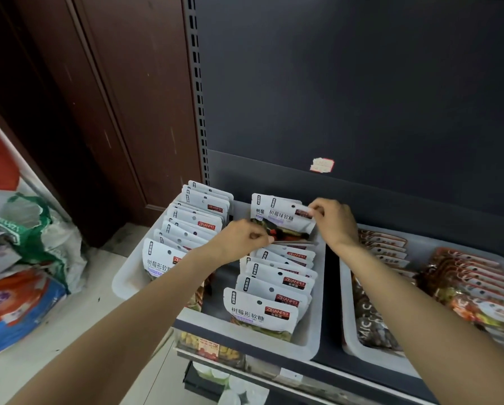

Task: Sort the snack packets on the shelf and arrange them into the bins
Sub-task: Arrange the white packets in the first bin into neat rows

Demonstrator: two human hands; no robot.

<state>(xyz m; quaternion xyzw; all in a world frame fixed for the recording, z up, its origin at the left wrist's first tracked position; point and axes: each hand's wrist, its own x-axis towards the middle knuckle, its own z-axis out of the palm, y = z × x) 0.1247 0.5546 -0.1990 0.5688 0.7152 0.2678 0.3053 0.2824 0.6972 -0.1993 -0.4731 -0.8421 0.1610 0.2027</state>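
Since these are thin foil pouches, the packet (285,222) being handled looks light and floppy, probably a bit slick on the printed face, so I'd grab it by the flat sealed header near the hang hole instead of the lumpy candy part. That's about what's going on: the right hand (334,222) pinches the packet's top right corner, and the left hand (242,239) has its fingers curled on the lower left edge. The packet sits upright at the back of the right-hand row in the left bin (313,323), behind a leaning stack of the same packets. Another bin (350,331) just beside it holds orange-topped ones. Squeezing the middle would likely crumple it.
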